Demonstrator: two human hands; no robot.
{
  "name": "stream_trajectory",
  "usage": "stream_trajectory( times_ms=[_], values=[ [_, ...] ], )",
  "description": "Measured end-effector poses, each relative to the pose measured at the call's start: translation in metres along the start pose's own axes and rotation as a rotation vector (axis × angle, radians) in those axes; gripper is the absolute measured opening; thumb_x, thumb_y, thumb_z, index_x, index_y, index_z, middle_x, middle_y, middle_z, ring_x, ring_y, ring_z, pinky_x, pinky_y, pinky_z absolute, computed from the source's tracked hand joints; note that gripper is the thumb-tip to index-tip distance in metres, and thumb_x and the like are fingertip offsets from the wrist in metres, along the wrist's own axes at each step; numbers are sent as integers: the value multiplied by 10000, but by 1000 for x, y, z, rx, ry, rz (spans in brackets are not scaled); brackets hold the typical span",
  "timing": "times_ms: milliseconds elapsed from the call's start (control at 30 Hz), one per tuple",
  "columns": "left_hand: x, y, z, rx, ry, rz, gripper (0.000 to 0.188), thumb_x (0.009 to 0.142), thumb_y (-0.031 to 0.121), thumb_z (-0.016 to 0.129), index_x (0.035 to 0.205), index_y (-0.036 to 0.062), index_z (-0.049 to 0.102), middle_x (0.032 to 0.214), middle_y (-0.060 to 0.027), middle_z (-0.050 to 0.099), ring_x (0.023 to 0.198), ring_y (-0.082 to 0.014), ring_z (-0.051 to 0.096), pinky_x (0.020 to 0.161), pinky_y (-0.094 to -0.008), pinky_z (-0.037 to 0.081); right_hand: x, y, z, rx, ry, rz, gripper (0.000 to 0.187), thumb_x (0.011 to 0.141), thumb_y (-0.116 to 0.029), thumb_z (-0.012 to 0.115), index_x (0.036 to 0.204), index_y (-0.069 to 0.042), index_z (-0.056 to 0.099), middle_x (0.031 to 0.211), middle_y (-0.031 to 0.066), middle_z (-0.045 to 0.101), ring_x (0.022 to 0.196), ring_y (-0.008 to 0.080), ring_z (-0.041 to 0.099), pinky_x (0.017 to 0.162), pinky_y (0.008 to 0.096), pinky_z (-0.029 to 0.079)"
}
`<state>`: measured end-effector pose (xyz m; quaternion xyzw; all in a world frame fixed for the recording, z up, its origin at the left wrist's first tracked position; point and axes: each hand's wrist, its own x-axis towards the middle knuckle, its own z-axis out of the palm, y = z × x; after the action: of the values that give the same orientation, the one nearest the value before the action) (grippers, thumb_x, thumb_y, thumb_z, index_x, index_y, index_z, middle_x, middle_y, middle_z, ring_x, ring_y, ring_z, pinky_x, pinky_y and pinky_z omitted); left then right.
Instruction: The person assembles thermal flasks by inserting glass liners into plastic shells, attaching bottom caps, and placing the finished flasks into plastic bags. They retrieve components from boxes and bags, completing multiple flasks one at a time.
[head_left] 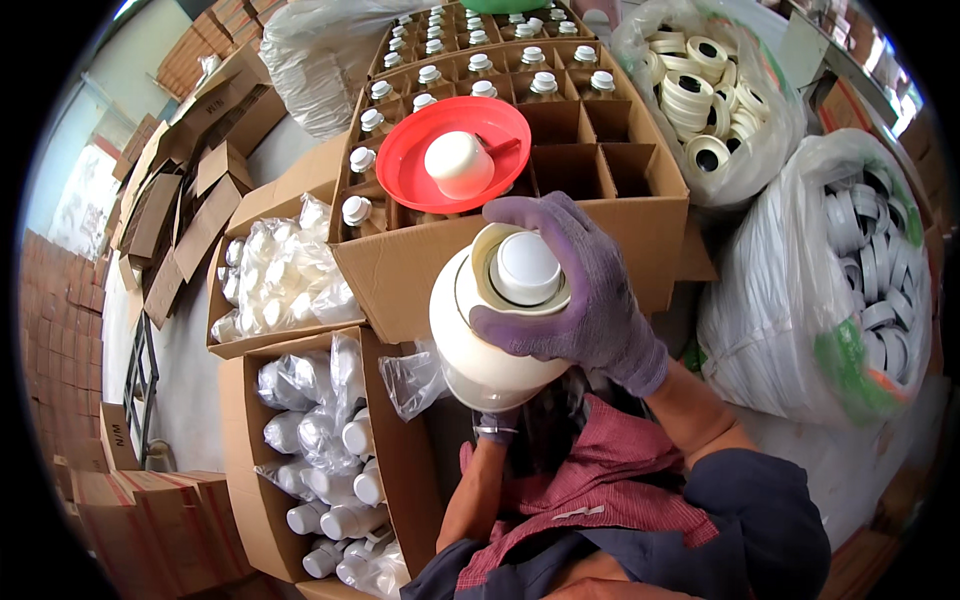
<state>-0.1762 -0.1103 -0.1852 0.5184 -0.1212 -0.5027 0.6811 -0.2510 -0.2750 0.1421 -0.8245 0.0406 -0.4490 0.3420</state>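
Grey floor (pixel 205 400) carries loose cardboard (pixel 205 235), a black frame (pixel 154 376) and bulging plastic sacks (pixel 765 300)

Looks like smooth, hard plastic on the cream flask (pixel 480 355) in the middle, a little shiny, and also on its white cap (pixel 527 266). Looks soft, matt and clothy on the purple glove (pixel 607 290) there. Slick, glossy plastic on the red dish (pixel 403 150), top middle. Dull, flat cardboard on the brown box (pixel 390 285) under it. Thin, crinkly, see-through plastic on the bags (pixel 290 268), left. Wrinkly plastic on the white sack (pixel 765 300), right. Soft, matt cloth on the red apron (pixel 620 465), bottom.
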Motion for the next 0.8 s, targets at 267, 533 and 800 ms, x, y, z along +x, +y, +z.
stream_trajectory(
  times_ms=[267,533,800],
  values=[
    [-18,0,-20,-36,67,-22,394,839,319,607,1103,46,505,1008,-140,584,908,-291,598,781,-363,489,26,17,27,147,-169,18,617,579,-309,846,1062,-8,606,935,116,612,859,251,622,792,352,491],
    [-18,72,-41,61,110,72,360,820,297,630,1052,37,540,941,-143,618,851,-294,623,740,-353,504,34,32,33,443,-291,-55,646,565,-342,874,1070,-32,617,989,97,615,907,253,603,813,351,475],
    [-45,291,9,559,28,377,326,802,275,654,1000,27,576,874,-147,653,794,-296,649,699,-343,519,-103,51,-14,306,51,61,914,728,-472,789,1397,-18,363,1304,173,506,1195,298,498,1017,414,383]
  ],
)
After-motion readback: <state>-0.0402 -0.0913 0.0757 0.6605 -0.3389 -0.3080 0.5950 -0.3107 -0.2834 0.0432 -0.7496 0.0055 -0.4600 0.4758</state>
